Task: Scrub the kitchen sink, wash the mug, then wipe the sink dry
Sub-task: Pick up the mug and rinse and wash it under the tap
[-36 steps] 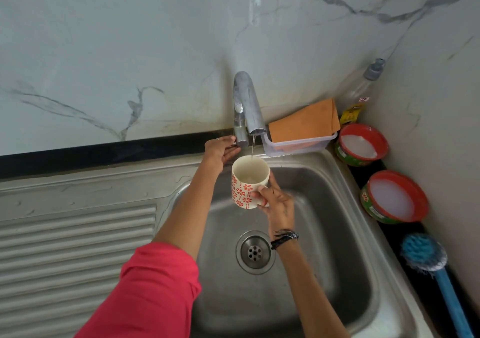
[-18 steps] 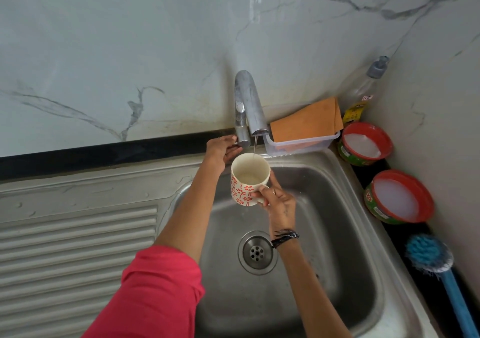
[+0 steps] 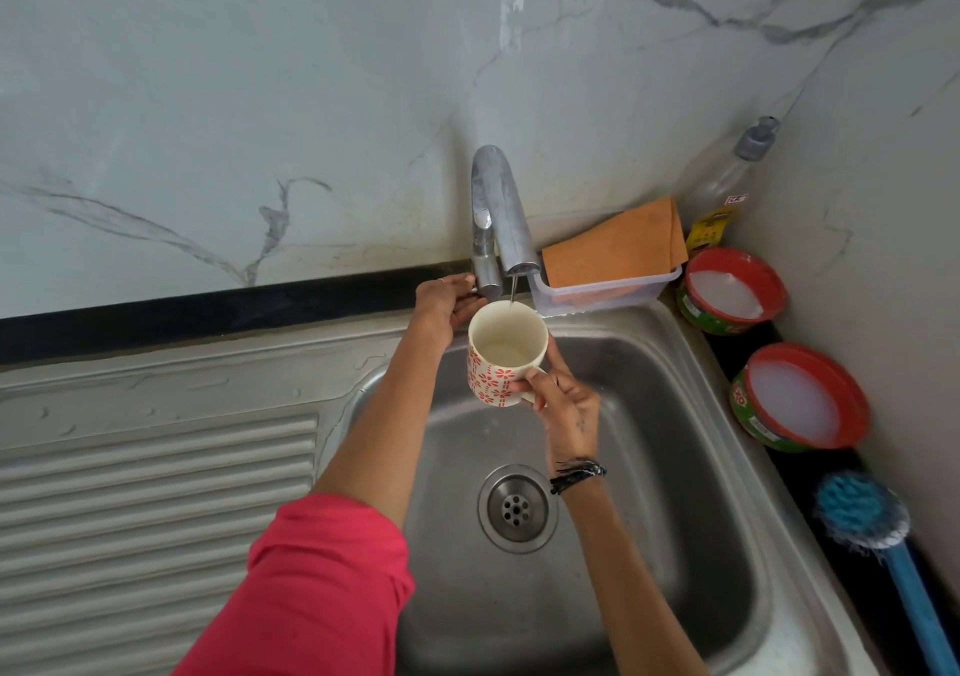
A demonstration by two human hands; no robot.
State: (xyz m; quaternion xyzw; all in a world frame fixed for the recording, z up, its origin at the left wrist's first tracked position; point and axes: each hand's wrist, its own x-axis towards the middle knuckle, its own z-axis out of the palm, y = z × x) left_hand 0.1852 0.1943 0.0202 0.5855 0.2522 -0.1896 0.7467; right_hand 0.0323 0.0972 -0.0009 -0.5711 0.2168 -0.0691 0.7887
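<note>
A white mug point(image 3: 501, 353) with a red flower pattern is held upright over the steel sink point(image 3: 675, 415), just under the tap spout point(image 3: 506, 212). A thin stream of water runs from the spout into the mug, which has water in it. My right hand point(image 3: 563, 397) grips the mug at its handle side. My left hand point(image 3: 447, 303) holds the tap's handle behind the mug. The sink drain point(image 3: 517, 508) lies below my right wrist.
An orange cloth point(image 3: 618, 241) lies on a clear plastic tray point(image 3: 608, 293) right of the tap. A soap bottle point(image 3: 724, 186), two red-rimmed tubs point(image 3: 732, 290) point(image 3: 800, 397) and a blue brush point(image 3: 878, 535) line the right wall. A ribbed drainboard point(image 3: 145, 509) spans the left.
The mug and both hands have stayed in place under the tap. The water in the mug has risen slightly. The view has shifted a little.
</note>
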